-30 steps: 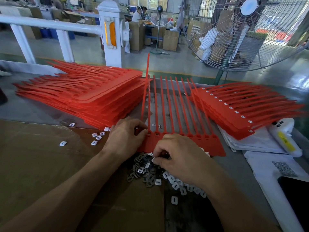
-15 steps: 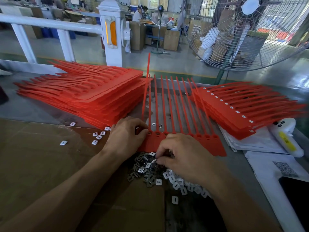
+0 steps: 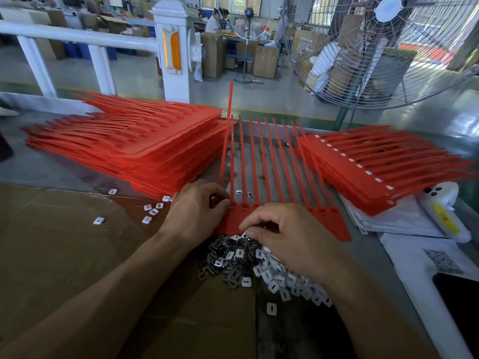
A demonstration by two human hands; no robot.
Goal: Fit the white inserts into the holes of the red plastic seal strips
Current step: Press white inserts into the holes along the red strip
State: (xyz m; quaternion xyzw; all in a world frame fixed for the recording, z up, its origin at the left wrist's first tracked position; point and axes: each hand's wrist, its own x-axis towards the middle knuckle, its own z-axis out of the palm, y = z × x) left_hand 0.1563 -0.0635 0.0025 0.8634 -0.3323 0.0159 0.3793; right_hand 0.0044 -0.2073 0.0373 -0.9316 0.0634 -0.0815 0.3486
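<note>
Unfilled stack: a tall pile of red seal strips [image 3: 134, 149] lies at the far left of the surface [image 3: 51, 172], its holes bare; it has not shifted over the last second.
Stray inserts: a few white inserts [image 3: 150, 212] lie loose on the brown cardboard [image 3: 64, 255] just left of the hands, where they were before.
Left hand: the left hand [image 3: 193, 216] rests on the left end of the working strip [image 3: 334, 224], fingers curled round its edge by the first hole; it has held this same grip throughout, steadying the piece.
Working strip: it lies flat in the middle of the surface, tails pointing away, and every head hole I can see in it looks empty.
Right hand: a second ago the right hand [image 3: 287, 239] was down in the insert pile [image 3: 259, 265]; now it has lifted slightly toward the near edge of the working strip, thumb and fingertips pinched on what looks like one white insert, though the piece is small and partly hidden.
Meaning: picking appears done, so I judge that the next step is seating this insert in a hole near the left hand.
Finished stack: at the right, filled strips [image 3: 383, 172] show a row of white inserts in their heads, unchanged.
</note>
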